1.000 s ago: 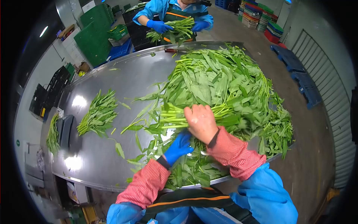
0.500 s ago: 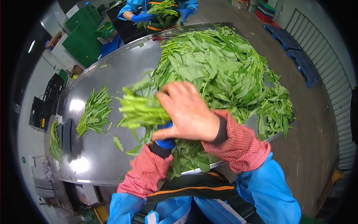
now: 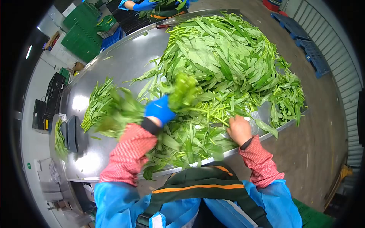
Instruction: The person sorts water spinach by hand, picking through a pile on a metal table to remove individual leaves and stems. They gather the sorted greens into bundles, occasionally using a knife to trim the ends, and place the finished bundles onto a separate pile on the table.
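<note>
Blue-gloved, the left hand (image 3: 159,110) keeps a closed grip round one bunch of greens (image 3: 183,91) over the metal counter (image 3: 125,62); its leaves partly block my view of a second bunch (image 3: 94,104) lying there. A third bunch (image 3: 59,138) shows at the left end. Bare, the right hand (image 3: 239,130) touches loose stems (image 3: 207,110); whether its grip has any, I cannot tell. Beyond: one big heap (image 3: 220,53), one co-worker (image 3: 145,5), two blue pallets (image 3: 315,59).

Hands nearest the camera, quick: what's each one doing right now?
Left hand: closed, holding a bunch of greens.
Right hand: down at loose stems, curled; whether it grips any cannot be told.
</note>
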Motion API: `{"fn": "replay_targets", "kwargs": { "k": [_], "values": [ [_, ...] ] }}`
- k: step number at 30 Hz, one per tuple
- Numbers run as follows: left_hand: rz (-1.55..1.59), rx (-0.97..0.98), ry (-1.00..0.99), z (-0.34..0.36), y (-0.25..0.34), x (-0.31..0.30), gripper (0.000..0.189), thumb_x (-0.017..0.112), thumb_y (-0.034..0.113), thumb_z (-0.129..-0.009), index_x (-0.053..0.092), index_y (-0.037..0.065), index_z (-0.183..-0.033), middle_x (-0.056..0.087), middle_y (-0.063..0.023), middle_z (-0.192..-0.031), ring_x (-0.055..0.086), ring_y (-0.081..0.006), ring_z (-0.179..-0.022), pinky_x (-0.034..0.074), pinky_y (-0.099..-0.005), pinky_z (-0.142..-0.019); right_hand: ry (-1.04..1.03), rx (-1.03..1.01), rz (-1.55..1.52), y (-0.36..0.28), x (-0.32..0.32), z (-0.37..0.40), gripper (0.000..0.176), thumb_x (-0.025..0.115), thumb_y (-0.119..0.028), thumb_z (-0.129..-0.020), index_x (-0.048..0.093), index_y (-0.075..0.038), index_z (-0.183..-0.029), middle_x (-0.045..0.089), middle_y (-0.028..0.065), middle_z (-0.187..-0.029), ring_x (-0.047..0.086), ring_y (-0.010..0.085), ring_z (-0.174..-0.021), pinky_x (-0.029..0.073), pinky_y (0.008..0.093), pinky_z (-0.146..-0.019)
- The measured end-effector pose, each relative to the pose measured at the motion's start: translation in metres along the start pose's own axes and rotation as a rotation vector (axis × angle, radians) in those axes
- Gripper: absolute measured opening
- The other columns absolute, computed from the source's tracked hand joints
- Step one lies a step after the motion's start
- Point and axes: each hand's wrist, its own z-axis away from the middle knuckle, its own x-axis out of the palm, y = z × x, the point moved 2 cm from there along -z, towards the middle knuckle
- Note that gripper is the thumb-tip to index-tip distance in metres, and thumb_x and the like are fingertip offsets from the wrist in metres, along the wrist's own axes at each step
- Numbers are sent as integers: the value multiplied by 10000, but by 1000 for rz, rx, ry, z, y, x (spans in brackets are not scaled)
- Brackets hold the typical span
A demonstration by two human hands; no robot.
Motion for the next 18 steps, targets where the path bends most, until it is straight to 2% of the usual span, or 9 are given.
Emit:
{"fn": "replay_targets", "kwargs": {
  "k": [1, 2, 4, 7, 11, 14, 17, 18],
  "values": [
    [1, -42, -156, -3, 13, 24, 616, 691, 338, -666, 516, 67, -1191, 662, -204, -941, 649, -353, -871, 521, -425, -773, -22, 22, 70, 3, 12, 5, 150, 623, -156, -735, 570, -61, -838, 548, 115, -845, 563, 290, -788, 474, 400, -660],
    [28, -67, -232, -13, 16, 60, 609, 664, 308, -687, 487, 66, -1217, 659, -209, -953, 645, -366, -887, 511, -432, -804, 18, 35, 96, 5, 14, 6, 132, 602, -140, -738, 568, -66, -842, 543, 111, -848, 559, 285, -796, 472, 396, -661],
    [73, -94, -250, -25, 19, 111, 522, 629, 286, -725, 511, 30, -1164, 650, -213, -1002, 632, -349, -956, 494, -421, -842, 94, 57, 145, 7, 18, 8, 109, 561, -108, -744, 563, -78, -848, 532, 102, -856, 551, 275, -812, 469, 386, -665],
    [1, -128, -299, -31, 28, 125, 474, 626, 284, -753, 537, 36, -1147, 641, -203, -1057, 625, -337, -993, 491, -407, -858, 167, 80, 123, 20, 17, 5, 115, 544, -95, -761, 567, -86, -873, 521, 99, -874, 542, 277, -840, 466, 378, -686],
    [-48, -133, -355, -36, 29, 124, 463, 618, 273, -769, 540, 31, -1156, 640, -197, -1082, 624, -330, -1006, 495, -407, -859, 52, -34, 126, 29, 22, -1, 115, 544, -99, -763, 573, -67, -869, 543, 113, -893, 549, 301, -871, 467, 403, -732],
    [-50, -147, -378, -35, 32, 120, 475, 624, 268, -768, 534, 26, -1167, 639, -197, -1089, 623, -329, -1014, 498, -404, -856, -126, -45, -188, 25, -3, 21, 190, 538, -131, -776, 539, -22, -931, 572, 182, -879, 563, 368, -861, 461, 441, -749],
    [-36, -138, -392, -35, 31, 118, 483, 624, 268, -767, 529, 26, -1174, 632, -199, -1105, 615, -329, -1032, 492, -407, -868, -293, 216, -564, 25, -45, 40, 287, 522, -175, -809, 481, 17, -1020, 582, 260, -877, 566, 432, -862, 448, 478, -759],
    [-28, -114, -389, -35, 28, 122, 474, 607, 264, -776, 527, 25, -1177, 614, -204, -1141, 603, -331, -1054, 482, -411, -887, -262, 244, -624, 21, -45, 45, 311, 512, -194, -841, 456, 17, -1063, 580, 278, -889, 566, 444, -863, 449, 481, -755]
  ]
}}
